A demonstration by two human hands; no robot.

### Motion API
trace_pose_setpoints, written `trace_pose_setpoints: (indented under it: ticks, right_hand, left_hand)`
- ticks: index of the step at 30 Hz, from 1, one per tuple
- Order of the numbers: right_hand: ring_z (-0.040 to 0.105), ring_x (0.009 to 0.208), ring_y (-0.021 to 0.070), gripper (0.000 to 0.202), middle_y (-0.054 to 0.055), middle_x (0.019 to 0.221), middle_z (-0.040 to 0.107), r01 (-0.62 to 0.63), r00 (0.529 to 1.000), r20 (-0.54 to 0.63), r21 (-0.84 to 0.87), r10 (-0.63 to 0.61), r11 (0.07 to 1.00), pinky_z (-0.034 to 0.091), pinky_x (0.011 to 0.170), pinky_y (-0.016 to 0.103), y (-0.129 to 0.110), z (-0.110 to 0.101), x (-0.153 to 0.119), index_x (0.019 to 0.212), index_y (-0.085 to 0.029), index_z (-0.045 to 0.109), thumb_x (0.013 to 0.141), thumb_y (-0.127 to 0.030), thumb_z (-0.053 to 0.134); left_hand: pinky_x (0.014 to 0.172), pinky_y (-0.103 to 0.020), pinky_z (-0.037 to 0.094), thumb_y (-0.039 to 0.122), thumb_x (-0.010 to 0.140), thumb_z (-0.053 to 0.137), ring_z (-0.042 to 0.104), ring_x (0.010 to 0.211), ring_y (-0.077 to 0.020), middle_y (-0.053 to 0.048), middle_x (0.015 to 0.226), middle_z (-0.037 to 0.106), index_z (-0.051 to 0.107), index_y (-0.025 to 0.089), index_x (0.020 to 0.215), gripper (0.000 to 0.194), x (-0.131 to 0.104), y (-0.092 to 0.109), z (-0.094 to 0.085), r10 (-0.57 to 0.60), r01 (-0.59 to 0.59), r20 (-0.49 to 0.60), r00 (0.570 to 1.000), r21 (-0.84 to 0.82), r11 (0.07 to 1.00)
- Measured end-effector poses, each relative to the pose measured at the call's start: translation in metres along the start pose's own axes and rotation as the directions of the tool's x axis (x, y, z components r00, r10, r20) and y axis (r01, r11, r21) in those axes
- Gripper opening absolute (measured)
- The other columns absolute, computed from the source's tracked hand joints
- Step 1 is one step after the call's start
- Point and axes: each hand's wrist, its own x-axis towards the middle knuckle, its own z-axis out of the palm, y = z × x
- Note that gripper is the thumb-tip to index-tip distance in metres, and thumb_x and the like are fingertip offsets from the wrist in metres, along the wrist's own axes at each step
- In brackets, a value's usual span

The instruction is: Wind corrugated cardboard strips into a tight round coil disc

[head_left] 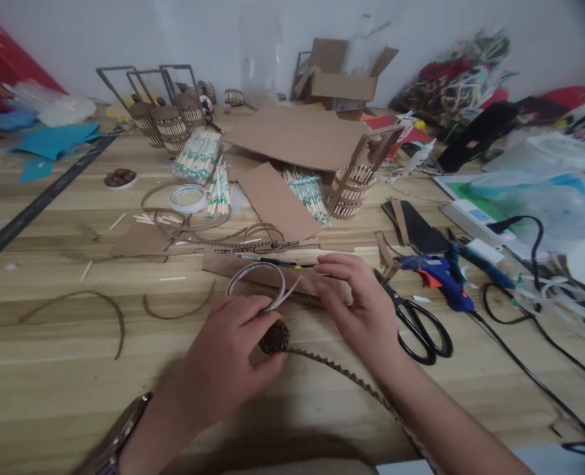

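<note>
My left hand is closed around a small coil of brown corrugated cardboard strip, wound tight between thumb and fingers. A loose tail of the strip runs right and down, passing beneath my right forearm. At the same fingers stands a thin whitish loop, like a tape roll, with a free end pointing right. My right hand hovers with thumb and fingers apart, over the end of a flat cardboard piece. Its fingertips are near a slim dark pen-like tool; I cannot tell whether they touch it.
Black-handled scissors and a blue glue gun with its cord lie to the right. Farther back are bundled wrapped sticks, a white tape roll, cardboard sheets and small stick-covered buckets. Cut strips lie left.
</note>
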Motion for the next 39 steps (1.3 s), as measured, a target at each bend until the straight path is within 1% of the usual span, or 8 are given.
trace_pose_setpoints:
  ticks: [3,7,16,22,28,32,35,39]
  right_hand:
    - [0.063,0.084,0.0200,0.016,0.003,0.092,0.070,0.156,0.987,-0.012,-0.164,-0.160,0.974,0.046,0.075,0.035,-0.003,0.002,-0.001,0.103,-0.026,0.068,0.093,-0.016,0.060]
    - [0.056,0.072,0.0160,0.015,-0.001,0.080,0.070,0.370,0.928,0.090,-0.346,-0.362,0.862,0.038,0.073,0.034,-0.008,0.008,-0.004,0.097,-0.026,0.070,0.093,-0.013,0.062]
    - [0.052,0.073,0.0182,0.012,0.001,0.079,0.069,0.376,0.926,0.168,-0.371,-0.337,0.849,0.033,0.080,0.036,-0.009,0.012,-0.003,0.086,-0.021,0.068,0.093,-0.014,0.060]
    - [0.056,0.077,0.0185,0.013,0.004,0.085,0.070,0.334,0.942,0.153,-0.321,-0.300,0.886,0.033,0.080,0.036,-0.007,0.011,-0.003,0.102,-0.017,0.068,0.094,-0.013,0.059]
    - [0.051,0.072,0.0193,0.014,0.002,0.077,0.069,0.388,0.921,0.191,-0.369,-0.339,0.845,0.032,0.082,0.037,-0.007,0.011,-0.004,0.086,-0.020,0.069,0.091,-0.010,0.060]
    - [0.052,0.071,0.0188,0.015,0.002,0.075,0.067,0.309,0.942,0.216,-0.267,-0.256,0.913,0.034,0.074,0.035,-0.007,0.010,-0.003,0.080,-0.019,0.068,0.091,-0.013,0.059]
    - [0.057,0.073,0.0168,0.012,0.002,0.078,0.065,0.097,0.975,0.205,-0.024,-0.090,0.995,0.039,0.069,0.031,-0.005,0.009,-0.002,0.079,-0.020,0.067,0.085,-0.012,0.061]
    - [0.061,0.073,0.0157,0.017,0.000,0.075,0.065,-0.104,0.973,0.225,0.203,0.057,0.974,0.043,0.067,0.028,-0.005,0.010,0.000,0.075,-0.021,0.067,0.076,-0.005,0.060]
  left_hand:
    - [0.081,-0.046,0.058,0.016,0.075,0.065,0.070,0.093,-0.0302,-0.011,0.101,0.073,0.068,0.018,0.098,0.024,-0.001,0.002,0.001,0.020,-0.020,0.005,1.000,-0.005,1.000]
    - [0.083,-0.046,0.057,0.015,0.077,0.061,0.069,0.094,-0.0290,-0.009,0.101,0.073,0.068,0.019,0.100,0.025,-0.002,0.005,0.002,-0.011,0.010,0.045,0.999,0.011,1.000]
    - [0.079,-0.051,0.056,0.011,0.076,0.063,0.067,0.092,-0.0316,-0.014,0.104,0.072,0.069,0.013,0.094,0.019,-0.004,0.007,0.004,0.019,-0.022,0.044,0.999,0.066,0.998]
    - [0.081,-0.049,0.054,0.009,0.075,0.065,0.066,0.092,-0.0307,-0.013,0.105,0.072,0.068,0.013,0.097,0.022,-0.004,0.008,0.005,0.039,-0.045,0.066,0.997,0.092,0.995]
    - [0.078,-0.052,0.055,0.007,0.074,0.065,0.066,0.089,-0.0323,-0.014,0.101,0.071,0.067,0.012,0.091,0.018,-0.003,0.009,0.005,0.022,-0.031,0.100,0.995,0.088,0.996]
    - [0.079,-0.050,0.056,0.009,0.075,0.063,0.066,0.091,-0.0316,-0.013,0.102,0.071,0.067,0.014,0.093,0.018,-0.005,0.008,0.005,0.031,-0.036,0.076,0.997,0.063,0.997]
    - [0.081,-0.046,0.057,0.011,0.075,0.063,0.066,0.094,-0.0295,-0.012,0.104,0.070,0.065,0.017,0.096,0.021,-0.006,0.007,0.005,0.051,-0.051,0.032,0.998,-0.005,0.999]
    - [0.081,-0.043,0.057,0.012,0.076,0.062,0.067,0.095,-0.0281,-0.010,0.104,0.070,0.065,0.019,0.096,0.021,-0.006,0.007,0.005,0.057,-0.056,0.007,0.998,-0.047,0.997]
